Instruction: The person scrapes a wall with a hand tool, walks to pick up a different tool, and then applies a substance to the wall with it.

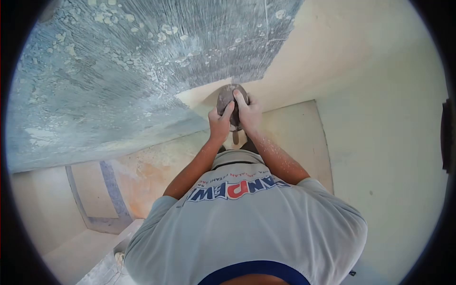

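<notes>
Both of my hands grip a dark, rounded, dusty tool (225, 98) whose exact kind I cannot tell. My left hand (220, 124) wraps its left side, thumb laid along the top. On its right side is my right hand (249, 113), thumb pressed near the upper edge and whitened with dust. A short brown handle-like piece (235, 138) shows just below the tool. The tool's far end overlaps the wall, where rough blue-grey paint (166, 57) with pale spots meets a smooth cream coat (327, 42).
A pale green wall (389, 142) rises on the right. Below lies a stained floor (152, 166) with orange patches. A framed panel (97, 197) with a blue strip sits at lower left, and a dark object (446, 135) at the far right edge.
</notes>
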Available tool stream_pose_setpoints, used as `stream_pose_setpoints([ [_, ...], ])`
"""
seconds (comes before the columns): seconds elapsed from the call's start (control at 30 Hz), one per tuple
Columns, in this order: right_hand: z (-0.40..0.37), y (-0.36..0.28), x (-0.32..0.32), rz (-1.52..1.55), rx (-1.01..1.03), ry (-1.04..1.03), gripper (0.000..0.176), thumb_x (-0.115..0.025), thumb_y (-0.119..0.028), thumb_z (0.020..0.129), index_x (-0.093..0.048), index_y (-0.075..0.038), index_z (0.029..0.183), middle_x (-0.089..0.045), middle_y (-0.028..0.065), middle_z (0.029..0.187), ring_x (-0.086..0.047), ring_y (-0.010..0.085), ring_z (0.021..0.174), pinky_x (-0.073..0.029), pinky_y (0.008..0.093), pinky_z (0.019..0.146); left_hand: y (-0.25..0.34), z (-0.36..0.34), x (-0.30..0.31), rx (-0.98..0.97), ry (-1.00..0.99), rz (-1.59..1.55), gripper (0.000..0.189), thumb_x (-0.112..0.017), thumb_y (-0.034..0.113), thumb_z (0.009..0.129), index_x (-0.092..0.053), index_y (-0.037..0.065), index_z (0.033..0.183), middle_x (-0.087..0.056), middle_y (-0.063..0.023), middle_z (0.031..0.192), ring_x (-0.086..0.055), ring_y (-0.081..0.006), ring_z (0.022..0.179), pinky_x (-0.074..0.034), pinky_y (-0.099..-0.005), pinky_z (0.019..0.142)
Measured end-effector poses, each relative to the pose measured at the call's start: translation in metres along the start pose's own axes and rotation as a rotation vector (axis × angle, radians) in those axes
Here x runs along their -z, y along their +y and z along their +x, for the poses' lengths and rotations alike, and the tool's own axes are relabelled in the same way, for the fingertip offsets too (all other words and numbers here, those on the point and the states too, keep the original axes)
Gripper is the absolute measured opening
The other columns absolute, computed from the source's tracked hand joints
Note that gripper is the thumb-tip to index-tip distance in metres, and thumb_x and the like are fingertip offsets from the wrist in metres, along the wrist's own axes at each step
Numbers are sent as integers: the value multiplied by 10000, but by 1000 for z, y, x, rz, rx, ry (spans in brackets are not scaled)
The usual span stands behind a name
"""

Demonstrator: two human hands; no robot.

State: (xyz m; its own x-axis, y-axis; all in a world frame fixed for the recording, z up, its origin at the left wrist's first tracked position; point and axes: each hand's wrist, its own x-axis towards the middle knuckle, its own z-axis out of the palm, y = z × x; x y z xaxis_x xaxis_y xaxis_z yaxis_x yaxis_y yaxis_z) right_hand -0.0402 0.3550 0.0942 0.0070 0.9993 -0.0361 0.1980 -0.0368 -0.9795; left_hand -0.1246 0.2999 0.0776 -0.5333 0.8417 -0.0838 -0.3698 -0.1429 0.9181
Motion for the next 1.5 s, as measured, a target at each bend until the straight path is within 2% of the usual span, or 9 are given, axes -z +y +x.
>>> stream_pose_setpoints([
  [0.07, 1, -8, -2, 44, -23, -2, 400, -721, -310, 896, -637, 47, 738, -579, 26, 632, -480, 75, 602, -415, 307, 527, 3, 2, 7, 57, -43, 68, 248, -691, 193, 927, -689, -43, 1003, -668, 4, 850, -574, -58, 759, -478, -253, 671],
  [0.13, 2, -1, -5, 114, 30, 76, 528, -767, -379, 846, -507, 6, 594, -422, 21, 527, -373, 94, 553, -344, 350, 484, 0, 3, 9, 56, -76, 23, 249, -696, 194, 923, -689, -43, 1001, -667, 5, 853, -571, -53, 756, -476, -250, 668],
  [0.63, -1, -22, -2, 189, 12, 79, 442, -740, -400, 854, -674, 26, 759, -603, 89, 604, -526, 126, 577, -447, 350, 551, 39, 8, -3, 37, -119, 102, 213, -691, 162, 915, -693, -26, 1015, -679, -8, 903, -593, -73, 805, -492, -265, 715],
  [0.7, 4, -14, 2, 5, -14, 52, 452, -742, -411, 847, -684, 33, 783, -622, 108, 616, -558, 139, 585, -466, 356, 578, 23, 6, -1, 34, -102, 71, 217, -693, 165, 915, -693, -26, 1016, -680, -8, 908, -596, -75, 807, -492, -263, 715],
  [0.83, -6, 11, -7, 53, -4, 128, 474, -755, -418, 833, -651, 32, 729, -598, 118, 594, -546, 147, 565, -442, 382, 555, 8, 4, 6, 41, -57, 66, 222, -693, 172, 920, -693, -29, 1014, -676, 5, 904, -593, -67, 800, -487, -252, 706],
  [0.93, -2, -43, 0, 184, 9, 40, 446, -746, -366, 857, -643, 42, 709, -595, 97, 569, -523, 113, 566, -427, 368, 532, 25, 2, 5, 37, -82, 102, 222, -694, 173, 921, -694, -31, 1006, -675, 12, 896, -594, -67, 792, -486, -248, 699],
  [1.13, -5, 0, -7, 157, -8, 93, 438, -748, -354, 857, -647, 51, 723, -558, 68, 565, -475, 91, 572, -429, 343, 522, 3, -2, 9, 44, -50, 1, 297, -687, 130, 919, -658, -42, 1160, -675, -30, 1071, -610, -93, 957, -484, -252, 848],
  [1.23, 0, -41, -4, 186, 36, 57, 460, -743, -383, 855, -647, 46, 719, -571, 112, 562, -492, 95, 566, -438, 355, 528, 39, 9, 1, 1, -109, 64, 249, -685, 143, 922, -679, -50, 1079, -681, -9, 962, -596, -78, 860, -491, -261, 771],
  [1.5, -5, -20, -6, 96, -61, 81, 482, -736, -410, 857, -634, 37, 710, -570, 129, 572, -492, 123, 562, -431, 377, 536, 20, 8, 6, 64, -73, 39, 236, -696, 158, 918, -694, -39, 1047, -680, -16, 921, -597, -76, 821, -490, -257, 731],
])
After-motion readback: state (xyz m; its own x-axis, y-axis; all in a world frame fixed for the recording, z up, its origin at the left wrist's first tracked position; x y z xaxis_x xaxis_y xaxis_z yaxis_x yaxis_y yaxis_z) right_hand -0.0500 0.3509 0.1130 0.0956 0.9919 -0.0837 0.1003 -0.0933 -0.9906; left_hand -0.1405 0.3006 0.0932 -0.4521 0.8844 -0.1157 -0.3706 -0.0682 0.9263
